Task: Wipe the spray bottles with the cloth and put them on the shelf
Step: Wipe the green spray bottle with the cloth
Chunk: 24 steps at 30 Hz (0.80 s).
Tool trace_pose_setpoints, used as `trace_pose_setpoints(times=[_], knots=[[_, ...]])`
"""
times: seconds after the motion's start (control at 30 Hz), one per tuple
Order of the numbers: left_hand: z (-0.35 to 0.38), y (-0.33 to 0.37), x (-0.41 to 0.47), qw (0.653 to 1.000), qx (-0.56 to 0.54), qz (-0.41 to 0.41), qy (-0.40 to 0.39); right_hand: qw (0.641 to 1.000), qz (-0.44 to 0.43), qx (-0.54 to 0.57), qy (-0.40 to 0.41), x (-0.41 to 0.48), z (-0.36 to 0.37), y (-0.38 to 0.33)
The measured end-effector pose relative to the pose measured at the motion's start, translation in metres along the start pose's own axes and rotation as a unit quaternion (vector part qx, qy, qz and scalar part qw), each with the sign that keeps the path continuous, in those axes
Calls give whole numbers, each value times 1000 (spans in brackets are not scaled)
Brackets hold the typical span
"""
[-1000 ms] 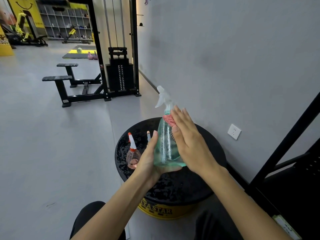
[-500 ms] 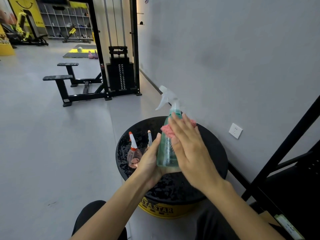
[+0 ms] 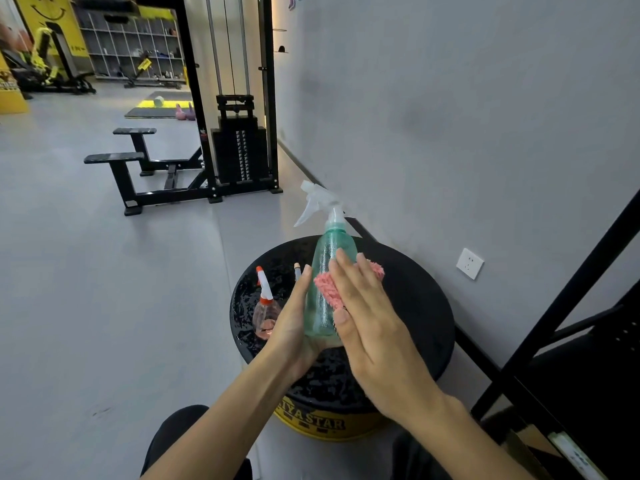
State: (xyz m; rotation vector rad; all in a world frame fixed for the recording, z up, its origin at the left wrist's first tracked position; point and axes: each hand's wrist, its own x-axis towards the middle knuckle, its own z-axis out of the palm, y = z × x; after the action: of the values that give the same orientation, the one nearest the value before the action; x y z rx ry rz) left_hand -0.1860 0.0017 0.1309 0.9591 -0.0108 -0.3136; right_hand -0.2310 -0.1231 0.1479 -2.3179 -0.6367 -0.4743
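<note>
Gripping teal spray bottle [image 3: 329, 258] in left hand [image 3: 294, 329], pressing pink cloth [image 3: 326, 289] on it with flat right hand [image 3: 375, 336], partly blocking small pink bottle [image 3: 264, 310] on black stool [image 3: 424, 306].

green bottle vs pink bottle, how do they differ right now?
Green bottle is held in the left hand, with the right hand pressing the cloth on it; pink bottle stands untouched on the black drum. Green bottle looks bigger than pink bottle. Green bottle has a clear trigger head; pink bottle's is orange and white. Both are see-through spray bottles, roughly upright.
</note>
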Motion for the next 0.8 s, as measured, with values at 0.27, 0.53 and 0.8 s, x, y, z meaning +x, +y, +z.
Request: trace_pose_setpoints(times=[0.27,0.53,0.8], knots=[[6,-6,-4,999,42,-5,-33,999,37,-24,8,41,-18,5],[2,-2,-2,1000,-2,2,-12,999,15,-24,-15,21,-8,-4],[2,-1,-3,1000,8,3,-28,1000,10,-22,-6,26,-11,0]])
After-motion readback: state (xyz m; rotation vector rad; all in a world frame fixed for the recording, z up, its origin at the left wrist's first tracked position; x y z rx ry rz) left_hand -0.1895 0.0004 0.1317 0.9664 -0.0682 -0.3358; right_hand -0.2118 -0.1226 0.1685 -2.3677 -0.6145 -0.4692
